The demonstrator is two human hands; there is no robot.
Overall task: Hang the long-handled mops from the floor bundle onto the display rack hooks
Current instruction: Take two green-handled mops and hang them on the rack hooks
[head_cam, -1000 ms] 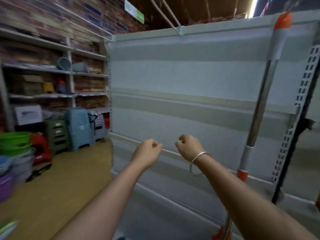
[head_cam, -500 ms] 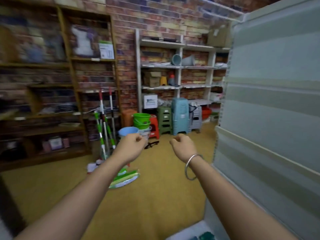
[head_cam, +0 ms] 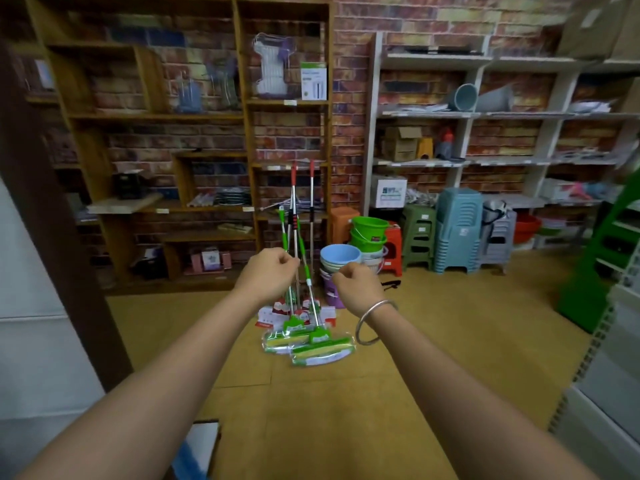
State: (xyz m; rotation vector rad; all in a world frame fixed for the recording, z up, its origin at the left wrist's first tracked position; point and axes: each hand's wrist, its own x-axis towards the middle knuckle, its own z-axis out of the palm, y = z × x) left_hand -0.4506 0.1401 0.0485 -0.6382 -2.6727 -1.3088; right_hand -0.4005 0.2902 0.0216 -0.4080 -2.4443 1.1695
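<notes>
A bundle of long-handled mops [head_cam: 302, 268] leans against the wooden shelving across the room, its green and yellow heads [head_cam: 310, 342] resting on the floor in clear wrap. Some handles are green-gripped, others red-tipped. My left hand [head_cam: 268, 273] and my right hand [head_cam: 356, 285] are raised in front of me, both loosely fisted and holding nothing. They only overlap the mops in the picture; the bundle stands well beyond them. A silver bangle circles my right wrist. The display rack [head_cam: 602, 372] shows only as its edge at the far right.
Stacked green buckets [head_cam: 369, 232], a blue basin [head_cam: 339, 258] and plastic stools [head_cam: 457, 233] stand right of the mops. Wooden shelving [head_cam: 242, 133] and white shelves [head_cam: 485, 116] line the brick wall. A green stand [head_cam: 602, 268] sits at right, a dark post [head_cam: 52, 216] at left.
My view has swung left, away from the white display rack with its hung mop, round to the floor bundle, now centred ahead. Both hands stay raised and fisted.
</notes>
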